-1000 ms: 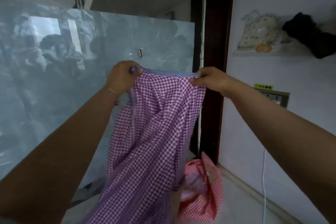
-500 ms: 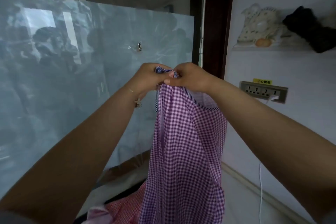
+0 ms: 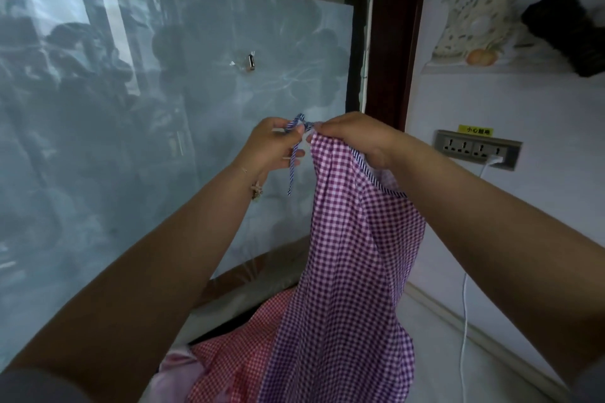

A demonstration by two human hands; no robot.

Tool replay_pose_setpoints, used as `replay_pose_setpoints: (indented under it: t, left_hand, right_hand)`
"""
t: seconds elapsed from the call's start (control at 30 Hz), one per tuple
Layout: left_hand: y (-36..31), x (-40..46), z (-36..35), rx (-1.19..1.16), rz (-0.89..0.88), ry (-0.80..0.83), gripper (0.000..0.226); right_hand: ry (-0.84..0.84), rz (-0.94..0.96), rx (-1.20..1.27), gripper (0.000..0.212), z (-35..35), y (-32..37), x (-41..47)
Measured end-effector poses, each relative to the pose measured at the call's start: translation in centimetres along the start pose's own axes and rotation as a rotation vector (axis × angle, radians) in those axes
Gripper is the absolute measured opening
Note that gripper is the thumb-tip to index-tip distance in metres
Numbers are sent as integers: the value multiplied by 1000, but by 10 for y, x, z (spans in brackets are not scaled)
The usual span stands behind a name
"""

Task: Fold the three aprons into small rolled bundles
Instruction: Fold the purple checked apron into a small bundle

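Purple checked apron (image 3: 353,271) hanging from right hand (image 3: 353,137), left hand (image 3: 271,144) beside it pinching striped tie (image 3: 293,157); keeping corners matched.

My two arms are bare up to the elbow. On my left wrist (image 3: 253,185), near the middle of the frame, I wear a thin chain bracelet (image 3: 257,190) with a small gold charm. Grey sleeves show in both lower corners.
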State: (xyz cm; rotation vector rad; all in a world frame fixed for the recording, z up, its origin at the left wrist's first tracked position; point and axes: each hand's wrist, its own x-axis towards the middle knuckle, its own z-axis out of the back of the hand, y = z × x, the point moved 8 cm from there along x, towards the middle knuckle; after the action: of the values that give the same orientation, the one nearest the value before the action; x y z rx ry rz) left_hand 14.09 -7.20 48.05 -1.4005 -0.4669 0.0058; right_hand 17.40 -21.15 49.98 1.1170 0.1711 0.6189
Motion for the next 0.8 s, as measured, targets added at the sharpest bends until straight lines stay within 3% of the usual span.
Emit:
replay_pose_setpoints:
  t: [0.07, 0.13, 0.2, 0.27, 0.37, 0.63, 0.8]
  left_hand:
    - [17, -4, -2, 36, 60, -37, 34]
    - [32, -10, -15, 68, 100, 68, 45]
    - [43, -19, -36, 143, 74, 258, 42]
    - [47, -23, -50, 137, 34, 318, 29]
    - [44, -22, -49, 20, -45, 186, 8]
    - [19, -29, -50, 77, -373, -46, 14]
    - [37, -28, -46, 59, -286, -184, 23]
  right_hand:
    - [-57, 7, 111, 26, 3, -4, -1]
    - [-101, 34, 207, 23, 7, -6, -4]
    - [-117, 72, 233, 25, 10, -7, -5]
    - [-130, 116, 211, 30, 11, -5, -5]
    - [-173, 187, 152, 30, 15, -1, -4]
    - [-339, 275, -92, 34, 26, -5, 11]
    - [-282, 305, -57, 26, 17, -11, 8]
